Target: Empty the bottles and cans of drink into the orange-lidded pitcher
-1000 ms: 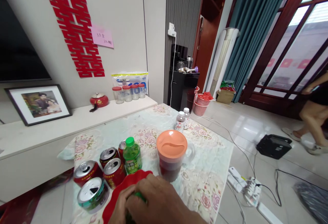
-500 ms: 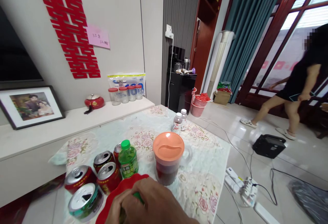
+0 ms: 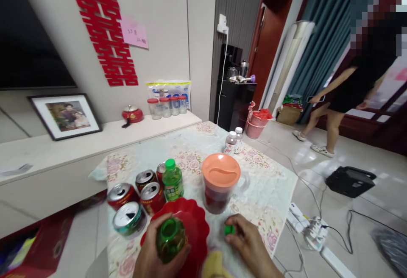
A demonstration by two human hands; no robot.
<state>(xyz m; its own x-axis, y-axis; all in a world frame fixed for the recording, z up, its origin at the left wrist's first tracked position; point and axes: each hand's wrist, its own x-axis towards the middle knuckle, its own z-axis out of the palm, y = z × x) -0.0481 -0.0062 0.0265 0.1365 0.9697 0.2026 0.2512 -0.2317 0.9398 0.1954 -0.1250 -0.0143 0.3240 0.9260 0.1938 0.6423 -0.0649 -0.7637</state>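
Note:
My left hand [image 3: 155,252] is wrapped round an open green bottle [image 3: 170,237] held over a red scalloped plate [image 3: 193,223]. The bottle's mouth is uncovered. My right hand [image 3: 248,244] sits to the right on the floral tablecloth [image 3: 263,184], its fingers pinched on a small green cap [image 3: 229,229]. Just behind stands a clear pitcher with an orange lid [image 3: 221,180] and dark liquid inside. A second, capped green bottle [image 3: 172,180] stands among several opened drink cans [image 3: 151,195].
Two small white-capped bottles [image 3: 233,140] stand at the table's far side. Behind is a white shelf with a framed photo [image 3: 65,115] and jars [image 3: 167,105]. A person [image 3: 343,87] walks past at the right. A power strip and cables [image 3: 305,227] and a black case [image 3: 349,180] lie on the floor.
My right hand has come off the green bottle's top and moved right with the cap. The bottle now stands open in my left hand. The person at the right has walked leftwards.

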